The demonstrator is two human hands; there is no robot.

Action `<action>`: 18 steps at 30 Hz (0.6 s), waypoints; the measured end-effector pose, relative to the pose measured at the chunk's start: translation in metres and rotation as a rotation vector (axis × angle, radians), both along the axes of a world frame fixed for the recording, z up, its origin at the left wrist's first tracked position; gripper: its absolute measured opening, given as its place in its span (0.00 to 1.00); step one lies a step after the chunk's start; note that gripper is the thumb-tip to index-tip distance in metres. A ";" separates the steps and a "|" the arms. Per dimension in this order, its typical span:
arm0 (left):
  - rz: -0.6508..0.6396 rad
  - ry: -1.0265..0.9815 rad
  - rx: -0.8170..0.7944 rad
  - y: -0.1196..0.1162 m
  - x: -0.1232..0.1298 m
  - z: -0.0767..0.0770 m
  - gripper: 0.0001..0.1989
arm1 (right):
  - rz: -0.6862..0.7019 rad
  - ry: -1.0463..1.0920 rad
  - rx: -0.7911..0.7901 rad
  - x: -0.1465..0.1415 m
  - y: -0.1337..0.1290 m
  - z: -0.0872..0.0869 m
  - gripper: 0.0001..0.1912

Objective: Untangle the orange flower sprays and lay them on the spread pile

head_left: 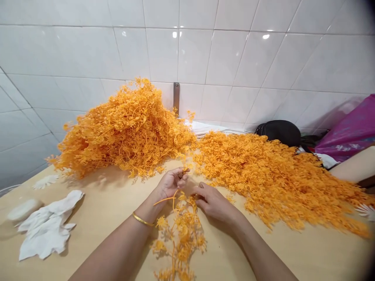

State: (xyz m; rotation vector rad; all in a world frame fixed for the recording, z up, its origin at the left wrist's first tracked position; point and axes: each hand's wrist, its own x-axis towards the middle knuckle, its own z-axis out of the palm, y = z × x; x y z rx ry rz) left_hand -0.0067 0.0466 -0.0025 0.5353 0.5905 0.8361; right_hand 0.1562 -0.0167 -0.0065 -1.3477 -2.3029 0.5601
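Observation:
My left hand point(175, 182), with a gold bangle on its wrist, is closed, its fingertips pinching the end of an orange plastic flower sprig. Close by on the right, my right hand point(213, 202) has its thumb and fingers curled in a pinch at the upper edge of the loose orange sprigs; what exactly lies between those fingertips is partly hidden. Below both hands, a branching orange plastic flower spray point(184, 238) hangs down toward the bottom edge, with one bare stem sticking out to the left.
A tall heap of orange plastic flowers point(123, 132) stands at the back left. A lower, wider orange pile point(272, 175) spreads rightward. Crumpled white tissue point(48, 224) and a white oval object point(25, 209) lie left. A black pouch point(279, 132) and a purple bag point(348, 127) sit back right.

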 end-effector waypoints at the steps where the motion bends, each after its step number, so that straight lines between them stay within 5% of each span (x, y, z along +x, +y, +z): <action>1: -0.010 0.011 0.016 0.002 0.002 0.007 0.04 | -0.015 -0.002 0.009 0.000 0.000 0.000 0.09; 5: -0.061 0.028 0.142 0.013 0.006 0.036 0.02 | -0.219 0.055 0.133 0.011 0.009 0.014 0.08; 8: -0.082 0.021 0.187 0.018 0.012 0.044 0.04 | -0.442 0.061 0.293 0.037 0.021 0.032 0.06; 14: -0.046 0.122 0.148 0.010 0.037 0.017 0.05 | -0.792 -0.121 0.386 0.092 0.035 0.037 0.09; 18: -0.021 0.186 0.158 -0.001 0.049 0.001 0.08 | -0.882 -0.275 0.615 0.080 0.032 0.022 0.15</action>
